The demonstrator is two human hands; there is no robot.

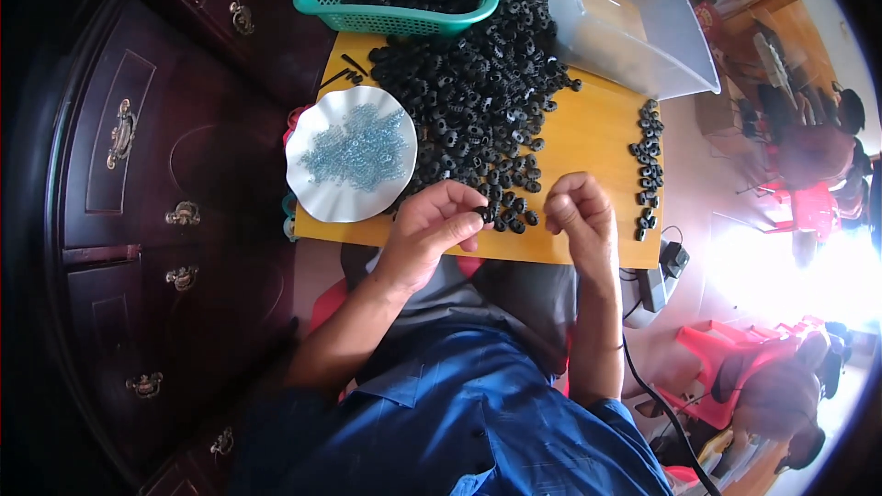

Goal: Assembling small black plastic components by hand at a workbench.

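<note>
1. Head view: the left hand (430,230) is resting at the near edge of the table (597,129), its fingers (459,220) pinching a small black ring (484,213).
2. The right hand (577,216) is curling just beside it, fingers pressed together; whether they are holding anything, I cannot tell.
3. Beyond the fingers is lying the pile of black rings (478,101); left of them a white plate (317,188) of blue beads (356,149).

Strong daylight from right, blown-out glare patch on floor (790,266) at right edge. Yellow board (597,129) evenly lit, sharp. Dark cabinet (138,220) at left sinks into shadow. Fisheye bends straight edges near rim; black vignette in corners. Background people soft, hazy.
</note>
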